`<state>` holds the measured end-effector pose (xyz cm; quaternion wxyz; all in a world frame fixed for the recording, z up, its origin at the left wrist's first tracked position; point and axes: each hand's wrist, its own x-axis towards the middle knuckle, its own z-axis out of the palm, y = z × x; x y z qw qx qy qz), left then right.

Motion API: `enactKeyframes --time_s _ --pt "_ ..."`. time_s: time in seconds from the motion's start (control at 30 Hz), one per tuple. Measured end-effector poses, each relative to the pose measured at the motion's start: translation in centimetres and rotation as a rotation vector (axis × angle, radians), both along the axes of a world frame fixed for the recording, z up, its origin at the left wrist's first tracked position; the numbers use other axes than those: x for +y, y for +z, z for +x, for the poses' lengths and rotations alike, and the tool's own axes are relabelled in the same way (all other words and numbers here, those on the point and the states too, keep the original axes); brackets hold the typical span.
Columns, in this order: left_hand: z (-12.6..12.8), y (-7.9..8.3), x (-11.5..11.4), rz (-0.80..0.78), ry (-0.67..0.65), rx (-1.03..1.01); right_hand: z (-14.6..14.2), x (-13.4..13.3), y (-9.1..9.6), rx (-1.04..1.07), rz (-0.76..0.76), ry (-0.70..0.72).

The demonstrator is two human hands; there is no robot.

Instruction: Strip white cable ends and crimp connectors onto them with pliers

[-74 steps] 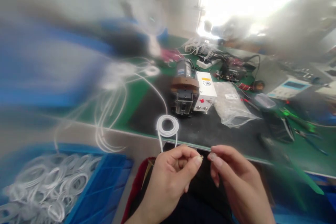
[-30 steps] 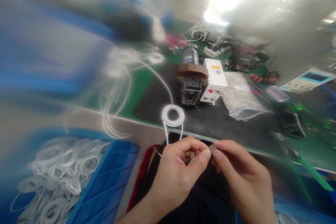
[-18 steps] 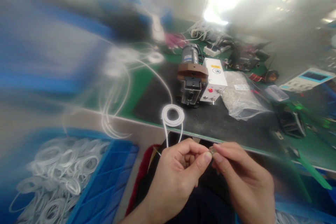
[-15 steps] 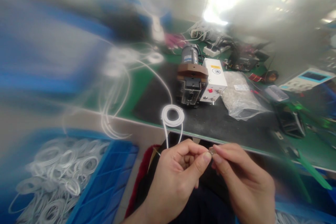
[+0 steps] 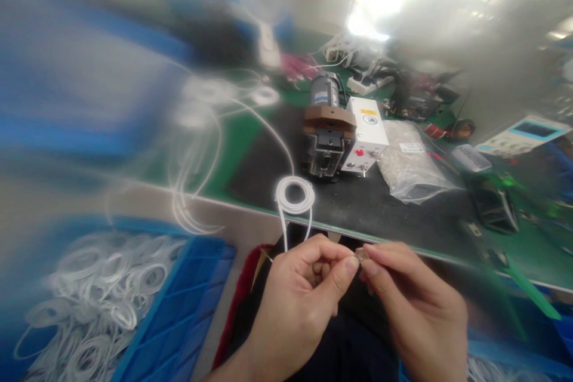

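Note:
My left hand point(image 5: 308, 292) is closed, thumb and forefinger pinched. Strands of a white cable point(image 5: 294, 195), coiled at the table's front edge, run down behind this hand; the stretch inside its fingers is hidden. Against the left fingertips, my right hand point(image 5: 412, 298) pinches a small clear connector-like piece point(image 5: 362, 255) between thumb and forefinger. Both hands meet in front of the table edge, above my lap. How the cable and the clear piece meet is too small and covered to tell.
Behind the coil stand a motor-driven machine point(image 5: 326, 131) and a white control box point(image 5: 366, 134). Right of them lies a clear plastic bag point(image 5: 405, 158) of small parts. A blue crate point(image 5: 179, 304) at lower left holds coiled cables point(image 5: 89, 304). Green-handled pliers point(image 5: 530, 289) lie at right.
Both hands keep nearly the same pose. The small clear piece shows slightly more between the fingertips. The whole view has shifted a little.

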<state>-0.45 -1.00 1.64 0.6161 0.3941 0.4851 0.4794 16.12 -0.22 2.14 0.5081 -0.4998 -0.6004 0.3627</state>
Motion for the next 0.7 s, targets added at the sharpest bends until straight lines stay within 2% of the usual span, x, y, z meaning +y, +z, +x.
enactKeyframes --time_s 0.4,0.7 --pt "-0.09 0.06 -0.14 0.017 -0.002 0.000 0.14 -0.29 -0.10 -0.037 0.026 0.007" --pt "-0.18 0.18 -0.20 0.048 -0.005 0.028 0.15 -0.32 0.51 -0.079 0.030 0.009"
